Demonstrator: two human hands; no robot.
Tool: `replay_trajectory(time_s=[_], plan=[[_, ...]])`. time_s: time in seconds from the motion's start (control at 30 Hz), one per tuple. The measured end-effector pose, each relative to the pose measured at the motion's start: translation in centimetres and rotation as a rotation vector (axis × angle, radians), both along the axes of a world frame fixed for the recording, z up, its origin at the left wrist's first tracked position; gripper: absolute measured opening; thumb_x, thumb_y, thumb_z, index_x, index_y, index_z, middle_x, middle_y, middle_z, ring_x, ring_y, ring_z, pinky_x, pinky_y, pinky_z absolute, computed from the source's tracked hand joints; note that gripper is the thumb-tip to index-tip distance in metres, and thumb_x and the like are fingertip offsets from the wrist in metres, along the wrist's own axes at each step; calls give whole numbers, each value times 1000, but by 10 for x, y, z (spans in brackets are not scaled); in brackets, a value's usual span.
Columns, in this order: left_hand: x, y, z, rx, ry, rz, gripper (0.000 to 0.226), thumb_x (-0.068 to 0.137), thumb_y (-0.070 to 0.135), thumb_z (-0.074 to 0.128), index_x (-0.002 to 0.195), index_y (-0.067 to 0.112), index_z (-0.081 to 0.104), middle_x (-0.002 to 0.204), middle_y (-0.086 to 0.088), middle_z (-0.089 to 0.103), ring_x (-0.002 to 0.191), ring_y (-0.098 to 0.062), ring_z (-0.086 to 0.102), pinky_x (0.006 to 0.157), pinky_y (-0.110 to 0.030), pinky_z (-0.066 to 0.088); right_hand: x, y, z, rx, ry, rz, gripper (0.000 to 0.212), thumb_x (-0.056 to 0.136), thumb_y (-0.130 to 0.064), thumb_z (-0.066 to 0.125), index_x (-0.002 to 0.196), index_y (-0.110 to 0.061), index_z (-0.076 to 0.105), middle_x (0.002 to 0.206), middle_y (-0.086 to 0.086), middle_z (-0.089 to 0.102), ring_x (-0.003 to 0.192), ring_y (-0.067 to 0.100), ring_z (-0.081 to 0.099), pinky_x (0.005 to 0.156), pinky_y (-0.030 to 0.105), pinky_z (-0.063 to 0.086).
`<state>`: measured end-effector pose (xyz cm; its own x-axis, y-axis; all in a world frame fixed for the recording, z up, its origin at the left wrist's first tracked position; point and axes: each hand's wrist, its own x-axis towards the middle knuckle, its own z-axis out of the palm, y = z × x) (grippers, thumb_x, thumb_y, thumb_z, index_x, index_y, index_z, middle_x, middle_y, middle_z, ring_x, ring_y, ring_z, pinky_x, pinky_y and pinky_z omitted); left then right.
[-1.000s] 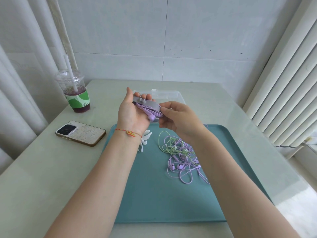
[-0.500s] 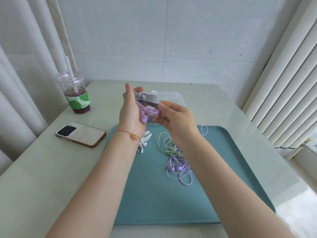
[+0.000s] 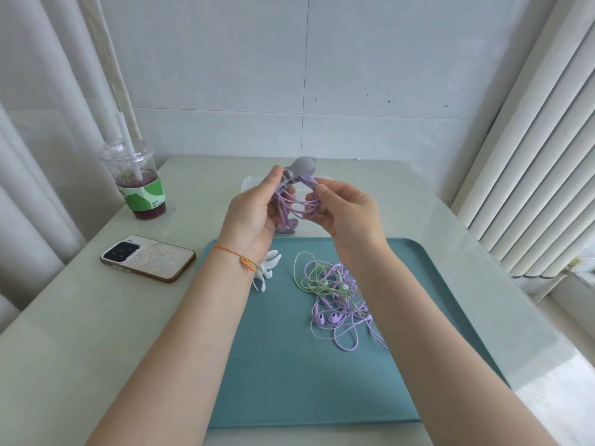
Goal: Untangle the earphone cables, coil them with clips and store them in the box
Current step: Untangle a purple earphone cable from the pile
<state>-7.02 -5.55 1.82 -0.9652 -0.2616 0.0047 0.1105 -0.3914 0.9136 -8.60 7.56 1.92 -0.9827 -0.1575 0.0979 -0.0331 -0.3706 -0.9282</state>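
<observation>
Head view looks down on both hands raised above the far edge of the teal tray (image 3: pixel 418 365). My left hand (image 3: pixel 254 214) has its grip closed round the grey clip (image 3: pixel 301 167), thumb and fingers pinching its lower end, while the clip's rounded top sticks up clear. My right hand (image 3: pixel 347 214) has its grip closed on the purple coil (image 3: pixel 297 206), fingertips nipping the loops just beside the clip. One earbud hangs below the coil, loose.

Main risk, as I judge it: the loops are only held by fingertip pressure, so if the right grip eases before the clip bites, the coil could spring apart and need winding again. That dangling earbud could also snag (or get pinched in the clip).

Behind the hands sits the clear box (image 3: pixel 249 183), mostly hidden; I cannot tell whether it is open. On the tray lie the tangled cables (image 3: pixel 338 297), green and purple knotted together, with a white clip (image 3: pixel 265 272) just beside my left wrist. A drink cup (image 3: pixel 140 185) and phone (image 3: pixel 148 257) stand on the worktop (image 3: pixel 80 333) to the left, well apart from the work
</observation>
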Motion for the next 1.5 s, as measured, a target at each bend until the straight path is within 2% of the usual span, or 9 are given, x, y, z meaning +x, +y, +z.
replay_trajectory(time_s=[0.1, 0.37, 0.53, 0.67, 0.8, 1.07, 1.27, 1.37, 1.5], plan=[[0, -1, -1, 46, 18, 78, 25, 95, 35, 57, 86, 13, 66, 65, -1, 60, 52, -13, 54, 49, -23, 45, 2, -7, -6, 41, -11, 49, 10, 94, 0, 55, 99, 3, 63, 75, 13, 63, 60, 19, 64, 71, 35, 59], [-3, -10, -2, 77, 45, 125, 21, 96, 30, 57, 88, 13, 67, 70, 1, 61, 63, -9, 60, 61, -25, 51, 5, -5, -6, 199, -39, 183, 7, 93, -5, 60, 97, 1, 58, 79, 17, 67, 68, 25, 67, 73, 35, 60], [4, -10, 3, -57, -24, -27, 26, 96, 31, 56, 96, 8, 68, 56, 0, 62, 43, -10, 56, 57, -26, 51, -8, 9, -4, 454, -29, 155, 17, 90, -20, 64, 103, -10, 60, 103, 12, 69, 90, 21, 69, 86, 37, 56], [6, -12, 1, -263, -82, -111, 24, 91, 36, 63, 84, 16, 74, 70, -4, 67, 60, -19, 58, 71, -35, 47, -14, 20, 0, 512, 65, 85, 25, 90, -35, 63, 113, -24, 58, 109, -1, 66, 103, 15, 64, 94, 39, 51], [10, -10, 0, -400, -64, -234, 27, 91, 39, 61, 96, 15, 73, 63, 1, 62, 50, -13, 54, 63, -29, 43, -13, 30, 5, 644, 220, 185, 22, 95, -27, 59, 112, -15, 65, 94, 1, 72, 88, 17, 69, 87, 39, 56], [9, -6, 0, -444, 5, -192, 27, 92, 37, 61, 75, 15, 59, 56, 2, 51, 43, -11, 45, 61, -31, 41, -13, 42, 9, 801, 264, 373, 26, 94, -24, 61, 105, -1, 66, 87, 10, 69, 79, 16, 66, 77, 32, 54], [5, -6, 4, -316, -98, -137, 44, 100, 46, 40, 104, 8, 64, 83, -14, 69, 62, -17, 65, 75, -37, 57, -19, 41, 12, 852, 315, 197, 18, 91, -21, 65, 101, -8, 70, 84, 7, 67, 72, 11, 58, 71, 27, 51], [2, -18, 2, -417, -131, -28, 37, 99, 43, 40, 96, 16, 64, 88, -7, 67, 82, -20, 64, 84, -37, 53, -22, 37, 22, 993, 400, 92, 16, 89, -22, 67, 98, -8, 71, 77, 4, 57, 68, 16, 47, 64, 27, 39], [-6, -39, -3, -576, -126, 274, 17, 87, 25, 54, 80, 14, 65, 79, -2, 63, 79, -20, 59, 76, -35, 51, -33, 27, 35, 1064, 480, -37, 14, 87, -21, 68, 97, -11, 70, 75, 1, 58, 66, 15, 45, 57, 25, 33]])
